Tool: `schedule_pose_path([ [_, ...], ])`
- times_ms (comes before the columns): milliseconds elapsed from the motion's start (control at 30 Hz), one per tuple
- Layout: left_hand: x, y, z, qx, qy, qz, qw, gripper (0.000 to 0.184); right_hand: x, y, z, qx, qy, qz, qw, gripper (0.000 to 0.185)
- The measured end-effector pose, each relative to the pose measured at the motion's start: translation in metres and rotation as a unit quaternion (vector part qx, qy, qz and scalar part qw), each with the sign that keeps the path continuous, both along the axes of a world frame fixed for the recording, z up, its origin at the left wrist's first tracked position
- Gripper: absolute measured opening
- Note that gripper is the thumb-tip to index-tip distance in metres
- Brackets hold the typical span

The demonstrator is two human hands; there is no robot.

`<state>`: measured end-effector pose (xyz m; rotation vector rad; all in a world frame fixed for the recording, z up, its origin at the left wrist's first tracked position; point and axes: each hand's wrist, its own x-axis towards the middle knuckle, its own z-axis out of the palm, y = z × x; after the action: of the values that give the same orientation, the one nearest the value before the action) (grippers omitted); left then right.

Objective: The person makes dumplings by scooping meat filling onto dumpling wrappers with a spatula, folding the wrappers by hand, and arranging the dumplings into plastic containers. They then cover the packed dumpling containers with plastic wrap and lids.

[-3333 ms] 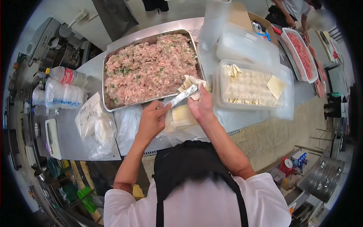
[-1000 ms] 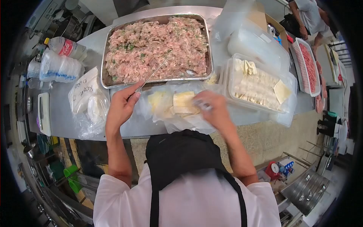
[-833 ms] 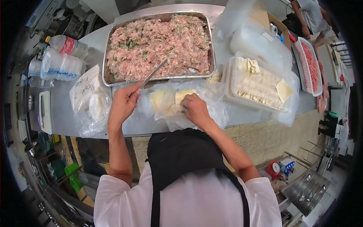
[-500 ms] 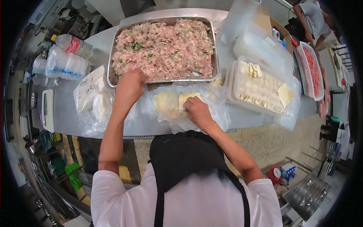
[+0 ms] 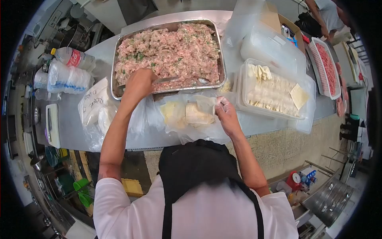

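My left hand (image 5: 139, 83) is closed round a thin flat metal utensil (image 5: 166, 79) at the front edge of a metal tray (image 5: 223, 59). The utensil's blade touches the minced meat mixture (image 5: 171, 49), which is flecked with green and fills the tray. Pinched by its edge in my right hand (image 5: 226, 113) is a thin pale dumpling wrapper (image 5: 205, 103). It is lifted above a stack of wrappers (image 5: 197, 114) lying on clear plastic sheeting (image 5: 175, 129). More yellowish wrapper dough (image 5: 170, 111) lies left of the stack.
A plastic container (image 5: 254, 103) of folded dumplings stands right, its lid (image 5: 274, 51) behind. Left are a marked plastic bag (image 5: 93, 105), wrapped cups (image 5: 69, 75) and a bottle (image 5: 75, 57). A white basket (image 5: 334, 83) of meat sits far right, near another person (image 5: 330, 16).
My right hand has moved right from the wrapper stack, peeling up one wrapper. The utensil in my left hand now shows against the meat; that hand has shifted slightly left.
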<state>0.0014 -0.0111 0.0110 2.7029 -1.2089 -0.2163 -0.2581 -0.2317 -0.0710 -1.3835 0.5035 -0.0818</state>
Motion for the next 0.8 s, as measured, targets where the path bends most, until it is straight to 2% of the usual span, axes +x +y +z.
schedule_pose_path([
  [33,-0.004,-0.004,-0.007,0.000,0.002,0.004,1.000,0.027,-0.002,0.001,-0.004,0.000,0.002,0.004,1.000,0.018],
  [67,-0.009,-0.010,-0.014,0.048,0.004,0.012,0.999,0.024,-0.004,0.004,-0.008,0.101,-0.021,-0.037,0.994,0.024],
  [100,-0.014,-0.017,-0.016,0.095,0.005,0.018,0.995,0.022,-0.005,0.006,-0.007,0.152,-0.033,-0.057,0.986,0.028],
  [133,-0.019,-0.018,-0.014,0.077,0.008,-0.021,0.997,0.016,-0.005,0.007,-0.005,0.201,-0.045,-0.077,0.975,0.031],
  [167,-0.015,-0.020,-0.009,0.075,0.007,-0.022,0.997,0.016,-0.005,0.007,-0.003,0.259,-0.074,-0.064,0.961,0.044],
  [200,-0.009,-0.024,-0.004,0.087,0.051,-0.047,0.994,0.017,-0.005,0.006,0.002,0.314,-0.102,-0.051,0.942,0.057],
  [233,-0.005,-0.027,-0.001,0.098,0.095,-0.072,0.988,0.019,-0.006,0.004,0.006,0.311,-0.104,-0.050,0.943,0.057],
  [267,0.000,-0.024,-0.002,0.096,0.093,-0.073,0.988,0.019,-0.006,0.003,0.010,0.433,-0.115,-0.063,0.892,0.057],
  [300,0.005,-0.019,-0.001,-0.013,0.157,-0.098,0.983,0.021,-0.005,0.002,0.012,0.548,-0.125,-0.076,0.823,0.056],
  [333,0.011,-0.017,-0.001,-0.120,0.220,-0.124,0.960,0.024,-0.004,0.003,0.008,0.547,-0.128,-0.080,0.823,0.056],
  [367,0.013,-0.014,-0.003,-0.119,0.222,-0.130,0.959,0.024,-0.004,0.004,0.003,0.539,-0.139,-0.076,0.827,0.056],
  [433,0.006,-0.008,0.010,-0.147,0.343,-0.017,0.928,0.028,-0.002,0.011,-0.001,0.532,-0.151,-0.078,0.830,0.057],
  [500,-0.007,-0.002,0.018,-0.155,0.360,0.002,0.920,0.024,0.006,0.018,0.001,0.358,-0.076,-0.107,0.924,0.056],
  [533,-0.015,0.001,0.022,-0.190,0.413,0.020,0.890,0.024,0.012,0.020,0.006,0.358,-0.078,-0.113,0.923,0.056],
  [567,-0.023,0.004,0.025,-0.224,0.464,0.038,0.856,0.023,0.019,0.021,0.010,0.419,-0.091,-0.115,0.896,0.054],
  [600,-0.034,0.004,0.025,-0.247,0.453,0.027,0.856,0.024,0.026,0.023,0.015,0.478,-0.105,-0.117,0.864,0.052],
  [633,-0.045,0.004,0.021,-0.242,0.453,0.022,0.858,0.024,0.032,0.025,0.022,0.479,-0.109,-0.122,0.862,0.052],
  [700,-0.067,0.003,0.002,-0.334,0.401,0.018,0.853,0.025,0.042,0.028,0.033,0.577,-0.172,-0.099,0.792,0.047],
  [733,-0.076,0.001,-0.012,-0.333,0.400,0.015,0.854,0.025,0.047,0.027,0.033,0.577,-0.175,-0.100,0.791,0.047],
  [800,-0.092,-0.002,-0.030,-0.323,0.190,-0.024,0.927,0.025,0.054,0.024,0.031,0.549,-0.180,-0.108,0.809,0.045],
])
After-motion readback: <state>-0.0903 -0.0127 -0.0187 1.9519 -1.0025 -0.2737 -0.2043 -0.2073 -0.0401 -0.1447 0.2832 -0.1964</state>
